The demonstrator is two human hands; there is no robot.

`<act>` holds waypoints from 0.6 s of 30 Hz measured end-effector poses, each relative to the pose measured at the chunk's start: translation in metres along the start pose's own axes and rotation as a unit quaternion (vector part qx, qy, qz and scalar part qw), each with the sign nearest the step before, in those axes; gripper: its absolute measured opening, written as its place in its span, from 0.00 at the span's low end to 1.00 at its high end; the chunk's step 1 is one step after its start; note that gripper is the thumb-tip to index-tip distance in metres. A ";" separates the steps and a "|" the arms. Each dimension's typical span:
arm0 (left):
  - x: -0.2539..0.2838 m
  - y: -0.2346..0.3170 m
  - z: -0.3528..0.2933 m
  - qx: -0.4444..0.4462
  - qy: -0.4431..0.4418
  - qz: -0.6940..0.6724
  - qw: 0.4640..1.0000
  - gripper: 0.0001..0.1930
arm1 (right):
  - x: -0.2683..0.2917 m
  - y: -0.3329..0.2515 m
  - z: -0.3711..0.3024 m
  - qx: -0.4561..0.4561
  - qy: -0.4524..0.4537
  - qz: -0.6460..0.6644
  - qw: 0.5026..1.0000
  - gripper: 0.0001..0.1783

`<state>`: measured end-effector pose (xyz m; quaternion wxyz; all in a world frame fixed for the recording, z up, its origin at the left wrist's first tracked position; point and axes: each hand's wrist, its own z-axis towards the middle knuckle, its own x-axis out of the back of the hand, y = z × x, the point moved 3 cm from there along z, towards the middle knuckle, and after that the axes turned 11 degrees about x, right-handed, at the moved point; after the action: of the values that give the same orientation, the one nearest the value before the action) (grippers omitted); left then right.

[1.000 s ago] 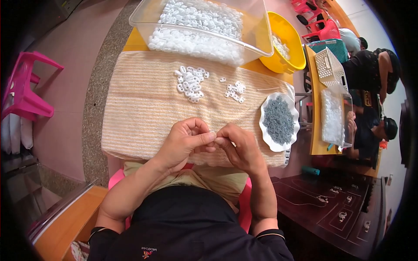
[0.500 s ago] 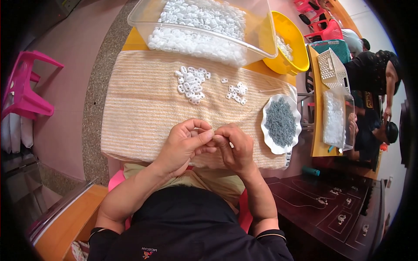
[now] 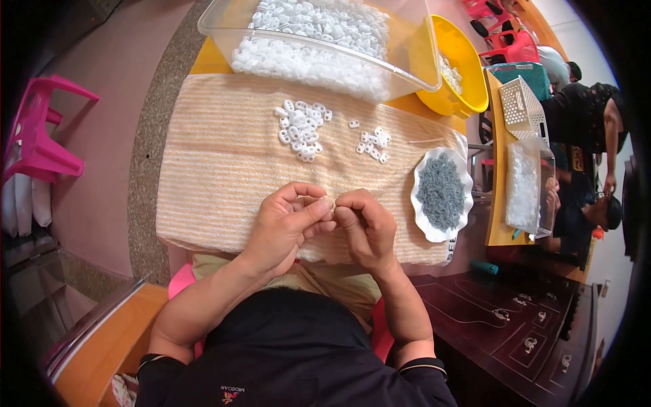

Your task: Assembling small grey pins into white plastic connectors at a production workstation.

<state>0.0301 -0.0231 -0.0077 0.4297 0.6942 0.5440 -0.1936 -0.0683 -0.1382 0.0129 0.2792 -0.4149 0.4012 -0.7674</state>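
Observation:
Over the near part of a striped towel (image 3: 217, 183), my left hand (image 3: 288, 220) pinches something small with thumb and forefinger; the fingers hide most of it. My right hand (image 3: 367, 227) is closed right beside it, fingertips pressed together at the same spot, and what it holds cannot be made out. Beyond my hands lies a heap of white oval plastic pieces with two holes (image 3: 298, 129). A smaller group of white plastic pieces (image 3: 374, 144) lies to its right. A white scalloped dish (image 3: 429, 230) full of small grey-blue pieces (image 3: 442, 190) stands on the right.
A clear plastic bin (image 3: 325, 51) of white pieces stands at the back, beside a yellow basin (image 3: 468, 102). To the left is a pink stool (image 3: 47, 136). Other people (image 3: 590, 197) work at another table (image 3: 498, 227) on the right.
My fingertips have drawn slightly apart, the right hand shifting a little. The view has moved slightly; the pieces on the towel look unchanged.

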 end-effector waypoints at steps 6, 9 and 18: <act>0.001 -0.001 0.000 0.001 0.028 0.000 1.000 0.07 | 0.001 0.011 -0.006 -0.111 0.041 0.133 0.984 0.05; 0.002 -0.001 0.000 -0.001 0.027 0.007 1.000 0.08 | 0.002 0.007 -0.003 -0.106 0.028 0.114 0.987 0.04; 0.001 -0.001 0.000 0.002 0.023 0.045 0.999 0.10 | 0.002 0.011 -0.004 -0.118 0.022 0.107 0.987 0.04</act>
<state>0.0296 -0.0226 -0.0091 0.4239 0.7234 0.5214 -0.1589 -0.0720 -0.1444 0.0028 0.3001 -0.3827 0.5373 -0.6891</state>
